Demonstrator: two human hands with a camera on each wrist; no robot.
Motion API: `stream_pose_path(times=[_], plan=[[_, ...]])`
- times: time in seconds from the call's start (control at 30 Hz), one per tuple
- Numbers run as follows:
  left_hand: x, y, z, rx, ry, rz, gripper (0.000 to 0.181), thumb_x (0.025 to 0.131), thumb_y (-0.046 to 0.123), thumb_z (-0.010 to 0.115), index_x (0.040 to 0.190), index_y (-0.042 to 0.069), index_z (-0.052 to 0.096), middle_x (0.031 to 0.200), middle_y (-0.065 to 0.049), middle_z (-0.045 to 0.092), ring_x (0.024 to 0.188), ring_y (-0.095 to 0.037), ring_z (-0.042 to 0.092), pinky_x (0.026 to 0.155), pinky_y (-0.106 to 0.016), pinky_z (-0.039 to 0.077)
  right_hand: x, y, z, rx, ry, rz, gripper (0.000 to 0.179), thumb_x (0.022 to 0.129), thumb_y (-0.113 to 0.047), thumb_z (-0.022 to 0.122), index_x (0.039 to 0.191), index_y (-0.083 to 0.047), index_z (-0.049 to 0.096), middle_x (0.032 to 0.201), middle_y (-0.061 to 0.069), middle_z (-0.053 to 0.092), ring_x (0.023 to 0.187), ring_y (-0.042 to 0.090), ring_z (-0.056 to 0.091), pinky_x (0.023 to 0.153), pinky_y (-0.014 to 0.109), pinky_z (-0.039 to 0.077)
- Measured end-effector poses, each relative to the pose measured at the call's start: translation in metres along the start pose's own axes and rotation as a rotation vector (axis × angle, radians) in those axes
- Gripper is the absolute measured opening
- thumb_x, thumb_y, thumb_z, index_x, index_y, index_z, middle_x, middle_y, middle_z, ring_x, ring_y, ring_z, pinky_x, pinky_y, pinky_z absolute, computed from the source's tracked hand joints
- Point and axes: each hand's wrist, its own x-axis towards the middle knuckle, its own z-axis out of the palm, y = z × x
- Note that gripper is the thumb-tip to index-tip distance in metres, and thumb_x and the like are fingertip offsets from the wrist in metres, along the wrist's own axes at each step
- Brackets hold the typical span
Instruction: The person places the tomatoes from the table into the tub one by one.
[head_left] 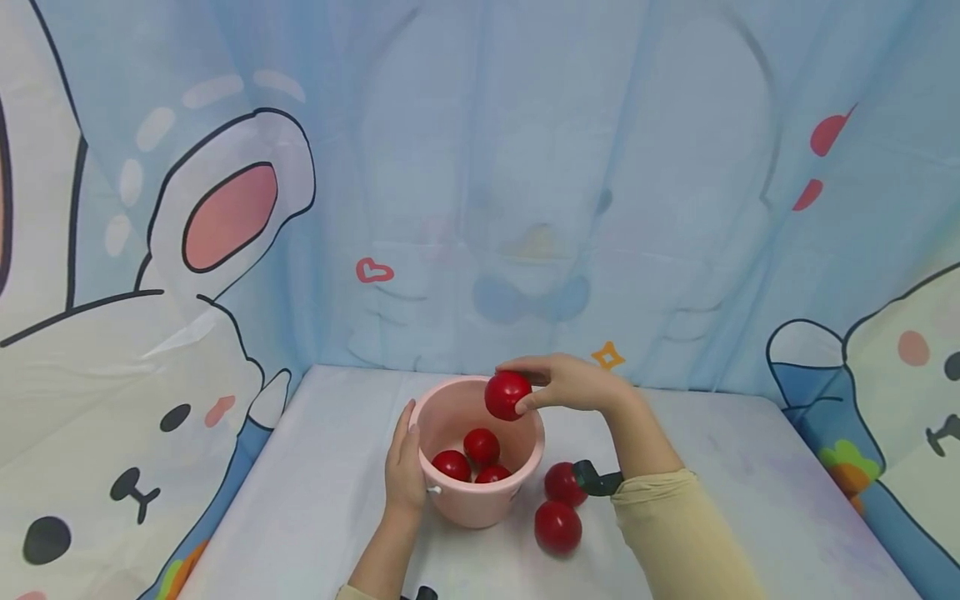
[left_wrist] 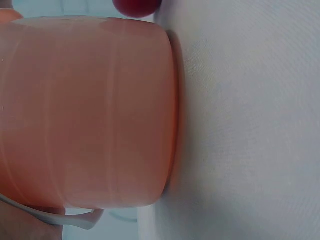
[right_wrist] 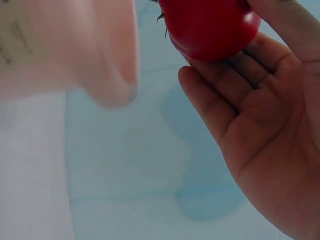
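A red tomato is held by my right hand above the right back part of a pink bucket's rim. Thumb and fingers grip it from the side; in the right wrist view, small green sepals show on the tomato. My left hand rests against the bucket's left outer wall with its fingers fairly straight. Inside the bucket lie three red tomatoes. The left wrist view is mostly filled by the bucket's side, with part of its handle at lower left.
Two more tomatoes, one nearer and one behind it, lie on the white tabletop right of the bucket, beside the right wrist's black strap. A blue cartoon-printed curtain hangs behind the table.
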Motion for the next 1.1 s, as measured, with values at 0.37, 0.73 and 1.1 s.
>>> stream_pose_path(times=[0.37, 0.73, 1.1], plan=[[0.002, -0.001, 0.000, -0.018, -0.007, -0.017, 0.045, 0.105, 0.044, 0.036, 0.150, 0.043, 0.035, 0.156, 0.013, 0.039, 0.148, -0.021, 0.032, 0.115, -0.058, 0.034, 0.037, -0.028, 0.012, -0.017, -0.110, -0.028, 0.060, 0.082, -0.040, 0.077, 0.138, -0.033, 0.057, 0.123, -0.010, 0.065, 0.113, 0.015, 0.060, 0.089, 0.036, 0.057], [0.002, 0.000, -0.001, -0.019, -0.014, -0.020, 0.044, 0.105, 0.047, 0.033, 0.149, 0.045, 0.035, 0.157, 0.014, 0.037, 0.149, -0.019, 0.031, 0.117, -0.058, 0.030, 0.062, -0.039, 0.035, -0.067, -0.234, -0.051, 0.051, 0.082, -0.038, 0.079, 0.130, -0.030, 0.063, 0.109, -0.014, 0.067, 0.103, 0.011, 0.061, 0.086, 0.031, 0.057], [0.002, 0.000, -0.001, -0.019, -0.008, -0.016, 0.045, 0.104, 0.047, 0.035, 0.149, 0.046, 0.035, 0.158, 0.013, 0.037, 0.149, -0.019, 0.030, 0.118, -0.058, 0.030, 0.074, -0.049, 0.050, -0.138, -0.313, 0.042, 0.053, 0.080, -0.040, 0.080, 0.130, -0.031, 0.063, 0.113, -0.011, 0.064, 0.112, 0.015, 0.056, 0.089, 0.037, 0.057]])
